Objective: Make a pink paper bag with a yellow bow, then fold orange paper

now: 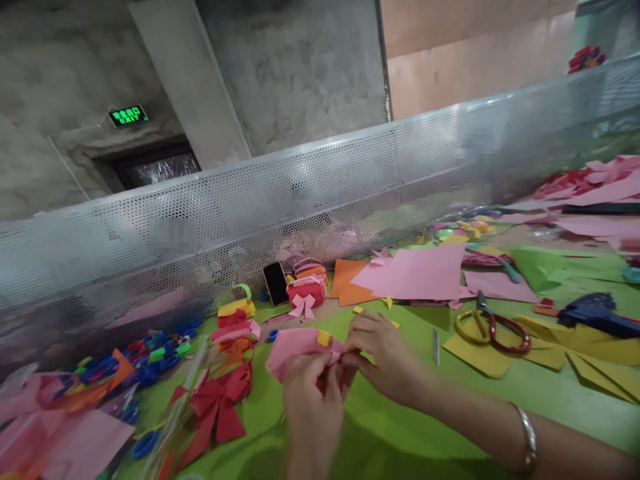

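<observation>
Both of my hands pinch one pink paper craft piece [295, 348] with a small yellow square on it, held just above the green table cover [400, 427]. My left hand [313, 400] grips its lower edge, fingers closed. My right hand [385, 357] pinches the right end, with a silver bracelet on that wrist. A red paper bow [220, 407] lies to the left of my hands. Finished paper bows and small paper baskets [305, 293] stand behind the piece.
Scissors with yellow and red handles [493, 327] lie to the right on yellow paper. Pink and orange sheets [415, 273] lie beyond, and a dark phone [275, 283] leans on the perforated metal divider [320, 193]. Blue rings [150, 360] and a blue glue gun [595, 313] sit nearby.
</observation>
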The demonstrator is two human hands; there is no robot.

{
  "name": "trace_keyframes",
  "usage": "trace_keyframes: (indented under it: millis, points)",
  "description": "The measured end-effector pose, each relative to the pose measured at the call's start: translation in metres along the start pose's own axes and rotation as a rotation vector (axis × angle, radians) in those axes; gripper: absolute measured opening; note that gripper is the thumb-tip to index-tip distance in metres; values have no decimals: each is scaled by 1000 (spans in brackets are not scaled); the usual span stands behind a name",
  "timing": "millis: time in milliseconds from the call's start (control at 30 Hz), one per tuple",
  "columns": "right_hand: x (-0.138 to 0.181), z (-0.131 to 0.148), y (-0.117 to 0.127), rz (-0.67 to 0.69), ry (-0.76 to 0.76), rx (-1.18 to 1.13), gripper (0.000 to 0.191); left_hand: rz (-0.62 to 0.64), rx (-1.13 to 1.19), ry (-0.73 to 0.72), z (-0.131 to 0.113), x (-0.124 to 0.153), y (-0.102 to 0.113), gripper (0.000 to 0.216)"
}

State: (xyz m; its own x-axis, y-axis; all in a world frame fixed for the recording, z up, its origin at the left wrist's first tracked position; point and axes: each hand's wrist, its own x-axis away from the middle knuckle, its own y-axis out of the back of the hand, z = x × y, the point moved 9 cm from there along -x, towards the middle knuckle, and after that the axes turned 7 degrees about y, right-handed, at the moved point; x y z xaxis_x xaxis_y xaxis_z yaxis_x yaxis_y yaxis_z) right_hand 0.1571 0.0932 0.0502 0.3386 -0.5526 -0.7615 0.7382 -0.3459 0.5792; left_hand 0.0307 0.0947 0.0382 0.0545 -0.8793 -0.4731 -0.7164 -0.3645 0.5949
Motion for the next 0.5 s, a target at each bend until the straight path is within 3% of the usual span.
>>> trace_keyframes:
  millis: [133,367,500]
  points:
    - [1,13,-1,-31,152,62,25,13,-84,-123,-14,2,-2,25]
    - [-2,-21,9,-126,-19,-223,23,142,-262,-52,-7,-12,0,14]
    - [-3,-17,5,-56,3,-233,11,192,-364,-80,-3,-16,-3,15]
